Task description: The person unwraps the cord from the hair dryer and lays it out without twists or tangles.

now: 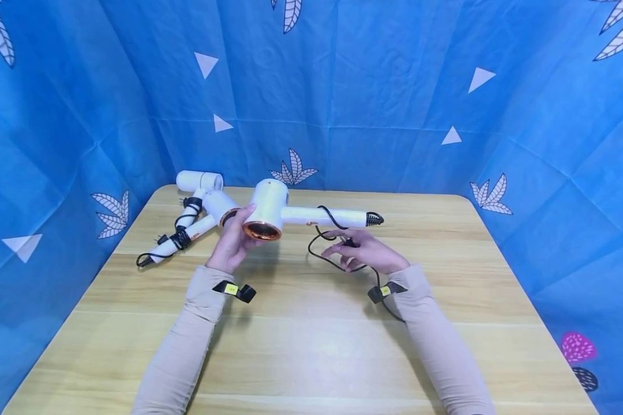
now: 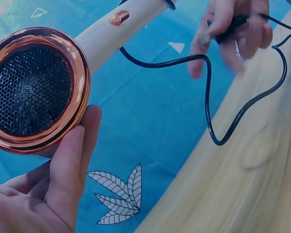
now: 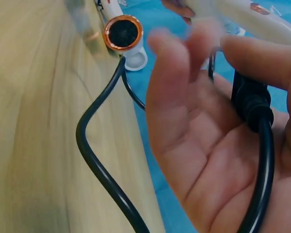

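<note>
A white hair dryer [image 1: 270, 202] with a copper-coloured ring round its mesh end is held up above the table by my left hand [image 1: 233, 245], which grips its barrel. The handle points right, with a copper switch [image 2: 119, 18] on its side. My right hand [image 1: 368, 252] holds the black plug [image 3: 252, 99] between curled fingers and palm, below the handle. From the handle's end the black cord [image 3: 99, 170] comes back in loose loops around the right hand and drops past the right wrist.
Two more white hair dryers lie at the back left, a copper-ringed one [image 1: 219, 206] and a plainer one [image 1: 189, 181], with black cords wrapped round their handles. A blue patterned curtain [image 1: 384, 86] encloses the wooden table [image 1: 316, 357] at the back and sides.
</note>
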Tool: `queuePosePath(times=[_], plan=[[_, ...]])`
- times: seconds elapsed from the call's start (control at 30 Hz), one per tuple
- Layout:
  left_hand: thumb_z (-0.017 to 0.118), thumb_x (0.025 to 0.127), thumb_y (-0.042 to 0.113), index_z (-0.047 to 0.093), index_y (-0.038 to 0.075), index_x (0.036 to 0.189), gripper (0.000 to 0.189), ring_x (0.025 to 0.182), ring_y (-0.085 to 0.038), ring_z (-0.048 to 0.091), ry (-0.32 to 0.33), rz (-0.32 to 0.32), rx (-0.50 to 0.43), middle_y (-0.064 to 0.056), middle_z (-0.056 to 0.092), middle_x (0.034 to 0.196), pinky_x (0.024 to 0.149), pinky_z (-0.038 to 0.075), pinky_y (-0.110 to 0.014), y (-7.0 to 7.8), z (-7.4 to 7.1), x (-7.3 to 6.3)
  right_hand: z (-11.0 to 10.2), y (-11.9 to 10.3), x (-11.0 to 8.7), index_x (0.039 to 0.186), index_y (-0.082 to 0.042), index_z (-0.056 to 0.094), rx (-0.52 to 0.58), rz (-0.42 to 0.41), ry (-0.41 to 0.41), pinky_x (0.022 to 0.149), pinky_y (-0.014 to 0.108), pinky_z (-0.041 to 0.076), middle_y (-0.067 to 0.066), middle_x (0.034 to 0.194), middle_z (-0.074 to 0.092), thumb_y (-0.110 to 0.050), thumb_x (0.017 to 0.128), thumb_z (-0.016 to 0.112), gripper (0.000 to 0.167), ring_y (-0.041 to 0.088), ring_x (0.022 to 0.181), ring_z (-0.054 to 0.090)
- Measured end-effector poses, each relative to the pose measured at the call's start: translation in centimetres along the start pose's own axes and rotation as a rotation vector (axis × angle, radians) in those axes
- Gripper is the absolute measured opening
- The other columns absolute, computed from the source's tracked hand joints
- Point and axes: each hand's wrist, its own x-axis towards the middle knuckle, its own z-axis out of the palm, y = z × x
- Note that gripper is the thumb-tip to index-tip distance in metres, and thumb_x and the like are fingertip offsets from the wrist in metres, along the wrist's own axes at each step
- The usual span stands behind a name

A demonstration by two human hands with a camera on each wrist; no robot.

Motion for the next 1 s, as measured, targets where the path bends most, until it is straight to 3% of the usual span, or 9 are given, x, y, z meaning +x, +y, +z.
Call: queuePosePath(times=[0.1, 0.17, 0.23, 0.37, 0.47, 0.6, 0.7, 0.87, 1.0], plan=[[0.058, 0.099, 0.040, 0.046, 0.014, 0.123, 0.037, 0.083, -0.010, 0.074, -0.032, 0.004, 0.019, 0.003, 0.070, 0.097, 0.068, 0.064, -0.025, 0.1, 0.2, -0.2, -0.1, 0.2, 0.0, 0.147, -0.004, 0.049, 0.028, -0.008, 0.008, 0.070, 0.029, 0.061, 0.023, 0.144, 0.061, -0.021, 0.107, 0.057, 0.045, 0.015, 0.080, 0.065], [0.057, 0.099, 0.040, 0.048, 0.014, 0.124, 0.037, 0.083, -0.011, 0.074, -0.050, 0.002, 0.035, 0.003, 0.071, 0.097, 0.069, 0.064, -0.025, 0.1, 0.2, -0.2, -0.5, 0.5, -0.1, 0.146, -0.002, 0.051, 0.048, -0.027, 0.030, 0.072, 0.028, 0.061, 0.020, 0.146, 0.061, -0.019, 0.107, 0.056, 0.043, 0.016, 0.083, 0.067], [0.056, 0.100, 0.040, 0.049, 0.013, 0.126, 0.038, 0.084, -0.010, 0.074, -0.068, -0.011, 0.055, 0.004, 0.072, 0.097, 0.071, 0.064, -0.025, 0.2, 0.1, -0.3, -1.0, 0.6, -0.4, 0.148, -0.001, 0.049, 0.087, -0.053, 0.062, 0.072, 0.029, 0.061, 0.018, 0.134, 0.067, -0.011, 0.104, 0.057, 0.046, 0.016, 0.083, 0.066], [0.054, 0.100, 0.040, 0.048, 0.011, 0.132, 0.043, 0.085, -0.010, 0.075, -0.085, -0.042, 0.089, 0.004, 0.073, 0.098, 0.074, 0.064, -0.027, 0.1, -0.2, -0.2, -2.4, 0.5, -1.0, 0.150, 0.001, 0.047, 0.106, -0.146, 0.133, 0.070, 0.024, 0.059, 0.000, 0.123, 0.066, 0.010, 0.085, 0.060, 0.067, 0.014, 0.090, 0.063], [0.055, 0.100, 0.039, 0.047, 0.010, 0.136, 0.047, 0.088, -0.010, 0.074, -0.082, -0.060, 0.117, 0.005, 0.072, 0.100, 0.076, 0.064, -0.028, 0.0, -0.6, 0.0, -3.3, 0.1, -1.3, 0.150, -0.002, 0.047, 0.100, -0.175, 0.192, 0.068, 0.020, 0.056, 0.002, 0.138, 0.065, 0.002, 0.092, 0.064, 0.061, 0.009, 0.099, 0.063], [0.056, 0.100, 0.037, 0.047, 0.005, 0.136, 0.048, 0.089, -0.011, 0.074, -0.074, -0.067, 0.143, 0.003, 0.071, 0.101, 0.078, 0.064, -0.029, 0.0, -1.0, 0.3, -4.2, -0.6, -1.8, 0.151, -0.004, 0.046, 0.168, -0.167, 0.283, 0.059, 0.017, 0.047, 0.011, 0.147, 0.062, -0.022, 0.107, 0.057, 0.048, 0.002, 0.069, 0.055], [0.058, 0.101, 0.034, 0.050, 0.005, 0.130, 0.042, 0.089, -0.012, 0.074, -0.059, -0.068, 0.145, 0.001, 0.071, 0.102, 0.080, 0.065, -0.032, -0.1, -1.2, 0.6, -4.5, -1.4, -2.4, 0.151, -0.002, 0.043, 0.250, -0.202, 0.326, 0.052, 0.018, 0.038, 0.014, 0.147, 0.060, -0.021, 0.107, 0.058, 0.050, 0.003, 0.051, 0.037], [0.060, 0.101, 0.031, 0.052, 0.009, 0.119, 0.030, 0.088, -0.011, 0.074, -0.004, -0.059, 0.135, 0.002, 0.071, 0.099, 0.079, 0.065, -0.033, -0.2, -1.6, 0.9, -4.7, -2.5, -3.6, 0.146, -0.003, 0.047, 0.361, -0.315, 0.321, 0.050, 0.019, 0.032, 0.012, 0.137, 0.065, -0.015, 0.107, 0.057, 0.043, 0.002, 0.050, 0.036], [0.060, 0.101, 0.033, 0.053, 0.012, 0.116, 0.027, 0.087, -0.009, 0.072, 0.044, -0.053, 0.118, 0.004, 0.070, 0.097, 0.074, 0.063, -0.029, -0.2, -1.9, 1.0, -4.8, -2.8, -4.4, 0.137, -0.004, 0.054, 0.411, -0.393, 0.247, 0.048, 0.026, 0.021, 0.006, 0.125, 0.072, -0.011, 0.107, 0.055, 0.031, 0.007, 0.049, 0.030]])
